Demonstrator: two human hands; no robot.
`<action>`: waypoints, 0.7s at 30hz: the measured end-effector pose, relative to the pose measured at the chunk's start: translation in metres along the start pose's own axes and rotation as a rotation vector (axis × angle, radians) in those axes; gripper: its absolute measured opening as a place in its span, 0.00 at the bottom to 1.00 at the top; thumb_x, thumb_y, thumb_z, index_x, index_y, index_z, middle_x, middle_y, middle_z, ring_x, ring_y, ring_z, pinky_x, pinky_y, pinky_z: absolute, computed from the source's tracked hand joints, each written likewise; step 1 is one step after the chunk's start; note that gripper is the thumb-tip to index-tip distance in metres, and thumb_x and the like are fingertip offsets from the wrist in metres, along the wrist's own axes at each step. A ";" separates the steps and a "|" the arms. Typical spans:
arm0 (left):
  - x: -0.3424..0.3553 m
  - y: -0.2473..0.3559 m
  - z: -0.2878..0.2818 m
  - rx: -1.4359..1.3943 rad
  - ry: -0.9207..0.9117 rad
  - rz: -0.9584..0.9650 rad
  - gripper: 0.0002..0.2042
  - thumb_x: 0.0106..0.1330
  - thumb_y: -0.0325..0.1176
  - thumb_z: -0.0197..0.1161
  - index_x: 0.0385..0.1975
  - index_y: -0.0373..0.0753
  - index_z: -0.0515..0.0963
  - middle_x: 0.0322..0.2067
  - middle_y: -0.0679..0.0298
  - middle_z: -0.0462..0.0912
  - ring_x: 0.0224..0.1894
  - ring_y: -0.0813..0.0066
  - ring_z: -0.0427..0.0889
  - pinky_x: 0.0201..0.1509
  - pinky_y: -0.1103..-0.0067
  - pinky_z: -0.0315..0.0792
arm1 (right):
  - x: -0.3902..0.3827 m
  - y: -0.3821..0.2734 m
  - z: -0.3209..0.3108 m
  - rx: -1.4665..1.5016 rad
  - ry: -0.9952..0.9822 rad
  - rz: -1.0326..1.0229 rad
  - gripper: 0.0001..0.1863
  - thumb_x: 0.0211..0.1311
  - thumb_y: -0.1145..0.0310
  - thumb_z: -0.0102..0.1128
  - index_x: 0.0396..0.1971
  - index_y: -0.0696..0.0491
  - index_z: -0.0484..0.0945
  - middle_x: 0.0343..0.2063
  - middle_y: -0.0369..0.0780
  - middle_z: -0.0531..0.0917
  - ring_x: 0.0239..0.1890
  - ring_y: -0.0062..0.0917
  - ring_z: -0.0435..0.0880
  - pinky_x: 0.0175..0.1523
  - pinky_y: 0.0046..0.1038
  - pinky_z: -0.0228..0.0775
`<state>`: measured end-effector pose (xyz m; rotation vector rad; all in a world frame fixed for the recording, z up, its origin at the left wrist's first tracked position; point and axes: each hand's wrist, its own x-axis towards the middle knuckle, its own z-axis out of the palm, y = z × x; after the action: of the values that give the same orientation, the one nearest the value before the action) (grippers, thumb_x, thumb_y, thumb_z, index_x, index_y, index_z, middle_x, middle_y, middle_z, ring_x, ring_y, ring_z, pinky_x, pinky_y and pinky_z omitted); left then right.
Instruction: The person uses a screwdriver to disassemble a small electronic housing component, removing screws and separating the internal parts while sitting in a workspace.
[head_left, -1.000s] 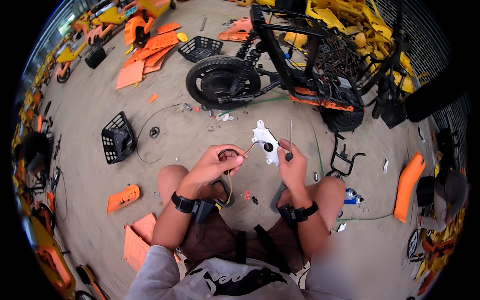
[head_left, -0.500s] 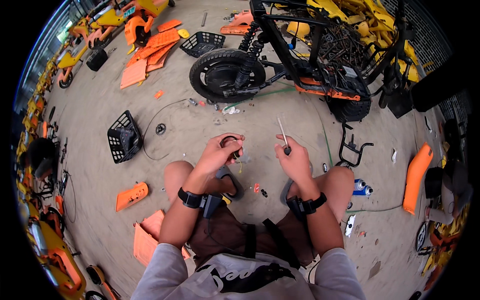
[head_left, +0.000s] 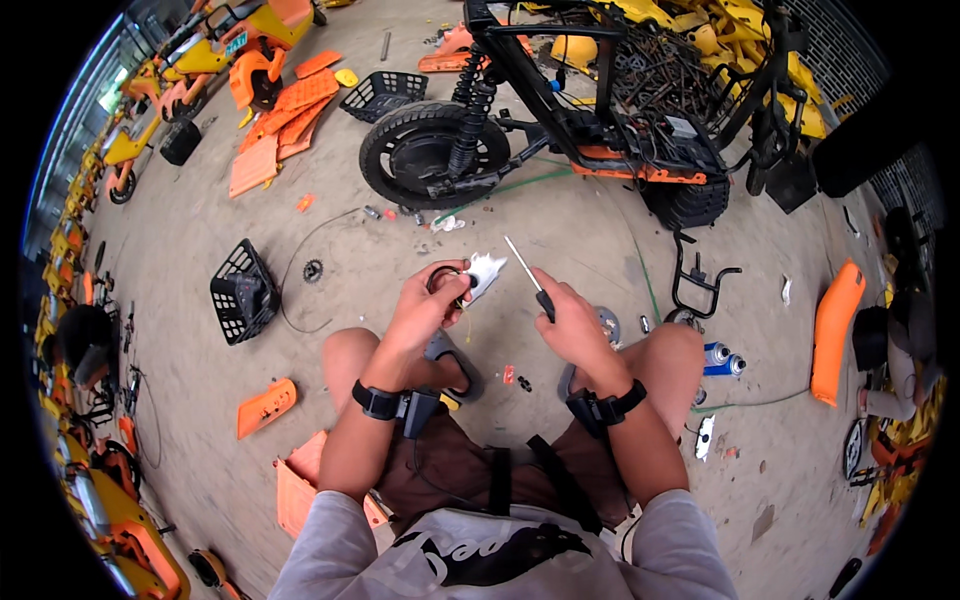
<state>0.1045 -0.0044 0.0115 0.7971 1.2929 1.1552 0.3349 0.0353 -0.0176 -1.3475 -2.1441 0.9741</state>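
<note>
My left hand [head_left: 428, 302] is closed round a dark ring-shaped part, perhaps a loop of black cable. A bright white or silvery piece with a jagged edge [head_left: 485, 274] juts from its fingertips. A thin yellowish strand hangs below these fingers. In my right hand [head_left: 572, 322] is a screwdriver [head_left: 523, 262], its black handle in the closed fingers and its pale shaft slanting up and left. The screwdriver's tip is a little right of the jagged piece, seemingly apart from it. Both hands are above the floor, in front of my knees.
A stripped scooter frame [head_left: 560, 130] with its rear wheel [head_left: 432, 158] stands ahead. A black basket [head_left: 243, 292] lies left, orange panels [head_left: 290, 115] farther off. Blue cans [head_left: 724, 360] and a bent black bracket [head_left: 700, 280] lie right. Small parts dot the floor.
The jagged white piece now shows at my left fingertips. The screwdriver has tilted further left, bringing its tip nearer my left hand. My view has shifted slightly.
</note>
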 end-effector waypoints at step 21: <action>-0.002 -0.007 -0.013 0.040 0.043 0.022 0.10 0.69 0.30 0.56 0.45 0.33 0.76 0.21 0.71 0.70 0.17 0.86 0.62 0.20 0.87 0.56 | -0.009 -0.005 0.024 -0.146 -0.710 -0.155 0.27 0.53 0.68 0.61 0.56 0.50 0.74 0.37 0.50 0.83 0.43 0.47 0.80 0.49 0.41 0.71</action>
<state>0.0930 -0.0104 0.0033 0.8215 1.3488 1.1729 0.3203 0.0175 -0.0296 -0.9505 -2.8283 1.4037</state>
